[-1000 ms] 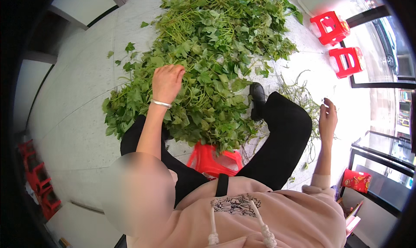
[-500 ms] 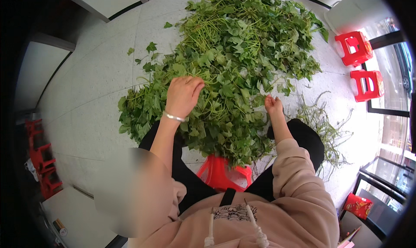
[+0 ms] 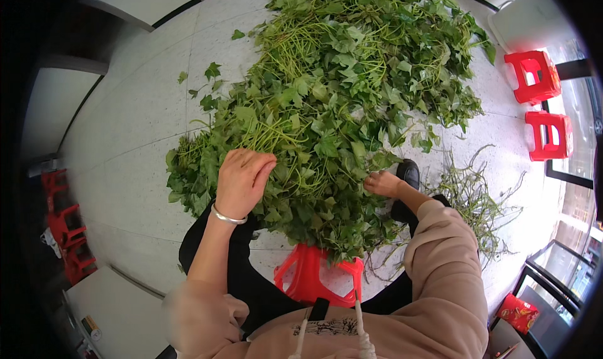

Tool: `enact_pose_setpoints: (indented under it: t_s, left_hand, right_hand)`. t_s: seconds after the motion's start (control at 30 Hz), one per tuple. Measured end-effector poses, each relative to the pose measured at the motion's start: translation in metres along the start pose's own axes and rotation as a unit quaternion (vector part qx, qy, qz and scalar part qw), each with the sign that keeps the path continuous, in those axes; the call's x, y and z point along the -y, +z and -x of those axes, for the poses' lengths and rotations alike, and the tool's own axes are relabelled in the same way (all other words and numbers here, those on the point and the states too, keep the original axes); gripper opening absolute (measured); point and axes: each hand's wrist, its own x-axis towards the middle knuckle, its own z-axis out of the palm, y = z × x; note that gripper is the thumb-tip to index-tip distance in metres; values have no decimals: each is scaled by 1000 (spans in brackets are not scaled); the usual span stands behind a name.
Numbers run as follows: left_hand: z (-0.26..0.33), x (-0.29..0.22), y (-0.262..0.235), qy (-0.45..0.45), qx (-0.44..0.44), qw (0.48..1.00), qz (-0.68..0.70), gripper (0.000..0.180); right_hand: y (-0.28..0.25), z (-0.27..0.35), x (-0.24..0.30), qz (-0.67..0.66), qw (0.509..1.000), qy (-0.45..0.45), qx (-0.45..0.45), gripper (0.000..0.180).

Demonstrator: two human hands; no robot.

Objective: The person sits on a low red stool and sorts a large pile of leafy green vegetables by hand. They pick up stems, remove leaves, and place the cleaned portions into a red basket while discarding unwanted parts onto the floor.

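A big heap of green leafy vine stems (image 3: 326, 95) is spread over the floor in front of me, its near end reaching between my legs. Above its near left part is my left hand (image 3: 243, 178), a silver bangle on the wrist. Its fingers are closed, and whatever they hold is hidden behind the hand. My right hand (image 3: 382, 183) is at the heap's near right side, with its fingertips pinched together against the leaves. I cannot make out what is between them.
Thin stripped stems (image 3: 474, 199) lie in a loose pile on the right. A red plastic stool (image 3: 308, 277) stands between my legs. More red stools (image 3: 532, 76) are at the far right, and others (image 3: 66, 227) at the left. A few loose leaves (image 3: 212, 70) lie left of the heap.
My left hand has come nearer to me and a little left. The right hand has turned inward, its fingers now pointing left at the leaves. The view has shifted slightly.
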Motion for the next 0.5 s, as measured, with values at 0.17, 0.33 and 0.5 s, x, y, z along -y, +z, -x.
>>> enact_pose_setpoints:
  t_s: [0.17, 0.33, 0.5]
  left_hand:
    - [-2, 6, 3, -20, 20, 999, -22, 6]
    - [-11, 17, 11, -65, 27, 997, 16, 6]
    - [-21, 50, 30, -198, 14, 972, 124, 13]
  right_hand:
    - [-6, -2, -74, 33, 997, 61, 26, 22]
    - [-33, -19, -190, -43, 809, 561, -172, 10]
    - [-99, -19, -299, 20, 827, 532, -180, 26]
